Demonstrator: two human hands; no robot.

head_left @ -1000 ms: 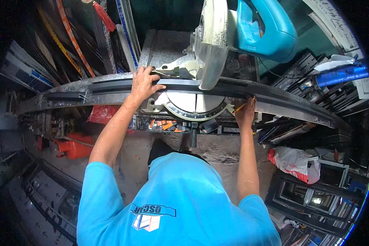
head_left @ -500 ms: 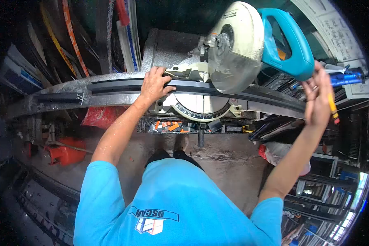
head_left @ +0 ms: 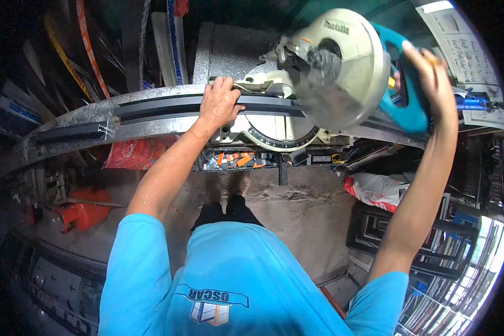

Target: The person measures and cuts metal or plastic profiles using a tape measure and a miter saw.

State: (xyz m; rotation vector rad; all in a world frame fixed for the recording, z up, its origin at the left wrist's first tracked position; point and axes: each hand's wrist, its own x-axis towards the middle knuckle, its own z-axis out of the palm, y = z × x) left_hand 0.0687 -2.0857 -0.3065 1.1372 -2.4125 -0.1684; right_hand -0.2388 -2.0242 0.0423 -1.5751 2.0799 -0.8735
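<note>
A dark metal profile (head_left: 168, 106) lies lengthwise along the bench and across the base of a mitre saw (head_left: 341, 67). My left hand (head_left: 221, 103) presses on the profile, left of the saw's round turntable (head_left: 283, 134), with its fingers curled over the back edge. At the right, my right hand (head_left: 434, 78) is wrapped round the saw's teal handle (head_left: 406, 115). The blade guard is blurred, and its lower part hangs over the profile. A short dark profile piece (head_left: 73, 132) rests farther left on the bench.
Small orange and grey offcuts (head_left: 241, 160) fill a tray below the saw. Long strips stand behind the bench at the upper left. A red cylinder (head_left: 87, 210) stands at lower left, a white-and-red bag (head_left: 375, 189) at right. A written sheet (head_left: 459, 45) is at upper right.
My right hand has moved up onto the saw handle and closed round it. The saw head sits lower in view. A yellow pencil-like item seen by my right hand earlier no longer shows clearly.
</note>
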